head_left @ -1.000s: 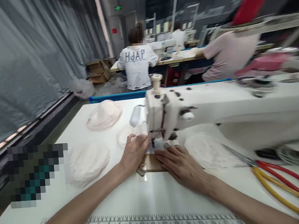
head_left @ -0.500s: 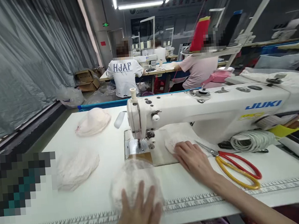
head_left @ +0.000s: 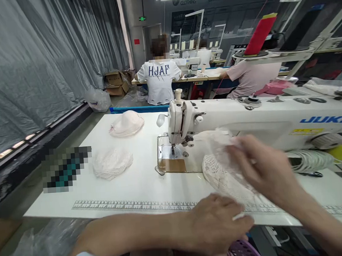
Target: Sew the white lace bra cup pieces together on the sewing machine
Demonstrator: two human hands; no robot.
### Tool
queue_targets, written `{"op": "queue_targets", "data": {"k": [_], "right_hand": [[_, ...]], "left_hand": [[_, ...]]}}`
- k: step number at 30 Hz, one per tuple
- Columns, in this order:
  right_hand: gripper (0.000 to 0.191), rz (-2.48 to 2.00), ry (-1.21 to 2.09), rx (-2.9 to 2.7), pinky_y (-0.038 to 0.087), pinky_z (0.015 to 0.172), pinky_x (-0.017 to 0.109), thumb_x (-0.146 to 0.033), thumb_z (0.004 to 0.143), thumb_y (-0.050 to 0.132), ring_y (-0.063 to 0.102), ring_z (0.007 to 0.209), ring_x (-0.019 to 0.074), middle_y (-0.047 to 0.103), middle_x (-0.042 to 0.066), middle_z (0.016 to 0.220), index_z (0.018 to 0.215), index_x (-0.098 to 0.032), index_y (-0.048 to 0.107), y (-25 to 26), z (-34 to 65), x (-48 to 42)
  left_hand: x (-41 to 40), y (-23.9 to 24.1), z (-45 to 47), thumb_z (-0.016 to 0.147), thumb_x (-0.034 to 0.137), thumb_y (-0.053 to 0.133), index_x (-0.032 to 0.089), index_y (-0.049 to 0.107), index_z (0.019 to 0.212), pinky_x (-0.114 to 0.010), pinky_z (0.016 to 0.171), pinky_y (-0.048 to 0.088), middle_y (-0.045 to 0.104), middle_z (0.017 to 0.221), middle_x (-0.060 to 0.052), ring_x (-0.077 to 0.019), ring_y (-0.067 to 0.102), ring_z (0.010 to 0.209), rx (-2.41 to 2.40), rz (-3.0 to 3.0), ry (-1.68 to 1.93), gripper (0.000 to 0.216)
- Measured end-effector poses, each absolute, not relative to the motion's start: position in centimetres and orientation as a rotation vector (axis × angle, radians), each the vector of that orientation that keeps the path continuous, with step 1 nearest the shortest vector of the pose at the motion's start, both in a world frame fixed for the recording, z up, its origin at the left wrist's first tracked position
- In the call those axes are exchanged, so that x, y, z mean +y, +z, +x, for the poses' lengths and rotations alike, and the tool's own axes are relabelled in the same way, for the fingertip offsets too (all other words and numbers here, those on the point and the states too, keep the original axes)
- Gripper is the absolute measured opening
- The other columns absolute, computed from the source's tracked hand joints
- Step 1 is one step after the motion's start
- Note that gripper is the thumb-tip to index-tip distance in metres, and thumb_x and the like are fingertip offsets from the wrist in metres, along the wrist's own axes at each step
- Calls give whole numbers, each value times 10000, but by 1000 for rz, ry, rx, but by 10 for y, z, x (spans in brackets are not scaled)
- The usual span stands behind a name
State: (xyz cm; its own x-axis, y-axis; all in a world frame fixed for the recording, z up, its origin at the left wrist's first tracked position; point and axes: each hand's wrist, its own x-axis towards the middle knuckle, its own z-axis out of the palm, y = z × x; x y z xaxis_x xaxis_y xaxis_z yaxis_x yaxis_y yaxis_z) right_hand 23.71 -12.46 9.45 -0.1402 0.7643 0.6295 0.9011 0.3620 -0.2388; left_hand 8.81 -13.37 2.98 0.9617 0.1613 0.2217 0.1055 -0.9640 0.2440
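Observation:
My right hand [head_left: 261, 168], raised at the right of the sewing machine's needle area, has its fingers closed on a thin, sheer white fabric piece [head_left: 223, 142], blurred by motion. Below it, a white lace piece [head_left: 218, 175] lies on the table, partly covered by that hand. My left hand [head_left: 215, 222] is at the table's front edge, just below the lace, thumb apart from the fingers; I see nothing held in it. The sewing machine [head_left: 231, 118] stands behind both hands, its presser foot [head_left: 174, 149] bare of fabric.
Left on the white table [head_left: 146, 188] lie a lace piece [head_left: 111, 163] and a pale pink cup-shaped piece [head_left: 128, 123]. A printed ruler [head_left: 129, 205] runs along the front edge. Coiled cord [head_left: 310, 160] lies at right. A purple basket [head_left: 244, 251] is below. Co-workers [head_left: 158, 78] sit ahead.
My right hand has lifted from the table with the sheer fabric. My left hand has moved right, off the table's middle. The view has turned left; the scissors no longer show.

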Motion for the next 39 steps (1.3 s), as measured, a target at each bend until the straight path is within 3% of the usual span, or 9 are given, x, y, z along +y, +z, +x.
{"op": "queue_targets", "data": {"k": [3,7,9,13,18,22,27,33,39], "right_hand": [[249,-1152,-17,-2265,374,435,249,-301,960,318,538,467,148,578,15,589,801,-208,484,66,198,-119],[229,-1117,302,-2337,495,562,266,-297,968,347,647,669,170,677,80,856,1019,-192,543,34,194,-110],[248,-1266,208,-2255,506,568,281,-316,968,349,657,691,186,682,93,885,1026,-185,552,23,213,-106],[266,-1390,-18,-2358,519,622,305,-330,962,351,662,819,217,667,107,990,1063,-181,546,9,255,-110],[265,-1439,-246,-2437,502,627,334,-315,963,338,657,784,227,676,90,937,1003,-194,570,11,270,-133],[254,-1409,-294,-2401,474,614,331,-325,960,357,633,760,226,670,82,886,1010,-186,563,18,248,-131],[231,-1236,-295,-2368,445,708,383,-258,925,447,576,933,281,637,143,1070,1087,-128,547,13,201,-84],[213,-1152,151,-2289,408,636,320,-213,938,392,583,746,196,660,72,853,834,-182,575,14,193,-73],[264,-1439,655,-2137,357,444,236,-343,943,361,516,459,137,566,-14,564,788,-210,528,16,202,-83]], "left_hand": [[-145,39,24,886,127,383,198,551,1141,-219,783,498,692,988,-33,-139,645,907,390,2455,177,314],[-138,45,-50,915,182,312,176,628,891,-207,546,457,676,675,0,-112,616,559,1088,2092,129,317],[-124,46,-67,920,235,335,164,625,790,-222,531,425,652,642,-6,-123,593,551,1344,2139,245,325],[-86,41,-49,909,290,407,163,629,901,-257,632,443,658,859,-32,-142,602,723,1446,2304,592,255],[-51,25,9,844,431,532,159,622,911,-341,739,464,610,905,-49,-211,587,864,1413,2419,319,295],[-45,10,17,836,298,579,179,614,903,-335,752,451,588,930,-26,-174,570,815,1418,2490,416,140],[-50,10,4,866,197,530,176,633,816,-316,771,426,585,829,-9,-150,555,791,1378,2470,648,116],[-62,27,0,869,185,502,157,564,791,-240,674,449,598,790,-12,-127,578,738,1110,2134,779,103],[-54,28,6,889,239,423,173,493,778,-230,545,442,590,620,44,-90,549,451,1089,1893,415,147]]}}
